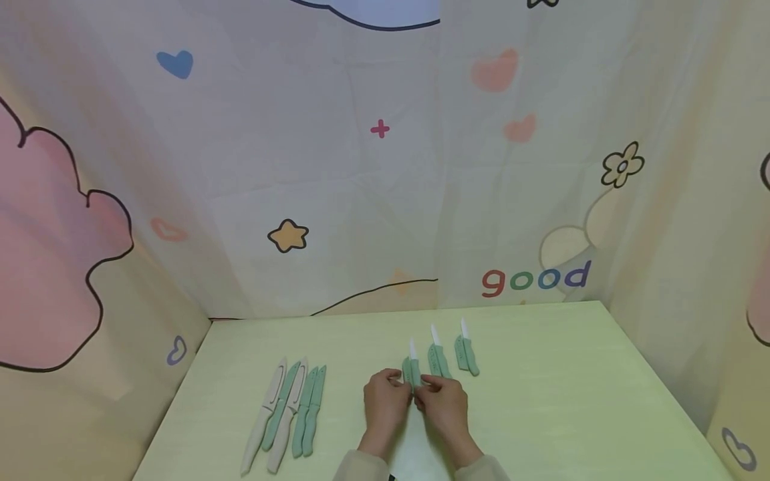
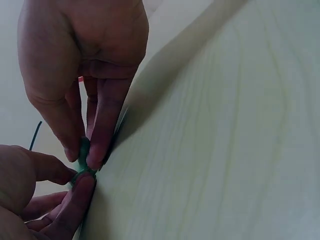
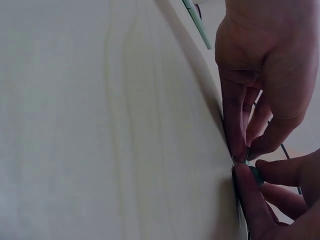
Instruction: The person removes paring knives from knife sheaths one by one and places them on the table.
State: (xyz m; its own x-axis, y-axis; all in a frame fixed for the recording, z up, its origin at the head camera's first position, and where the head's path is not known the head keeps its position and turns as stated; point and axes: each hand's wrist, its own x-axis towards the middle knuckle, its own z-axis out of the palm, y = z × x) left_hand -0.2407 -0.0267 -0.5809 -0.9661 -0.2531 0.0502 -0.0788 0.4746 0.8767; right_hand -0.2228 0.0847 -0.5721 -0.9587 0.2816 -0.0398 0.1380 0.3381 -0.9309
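Observation:
A small paring knife point(image 1: 416, 371) with a white blade and green handle lies in front of me, its blade pointing away. Alongside its handle, on the left, is a green blade sheath point(image 1: 406, 369). My left hand point(image 1: 386, 402) pinches the near end of the sheath. From the other side, my right hand point(image 1: 445, 403) pinches the knife's handle. Both wrist views show fingertips of the two hands close together on small green parts, mostly covered by the fingers.
Right of the hands lie two more white-bladed knives point(image 1: 440, 361) point(image 1: 470, 357), each beside a green sheath point(image 1: 461, 352). At left, several sheathed knives lie in a row, beige point(image 1: 257, 437) and green point(image 1: 311, 427). A printed curtain point(image 1: 337, 167) hangs behind the pale table point(image 1: 559, 401).

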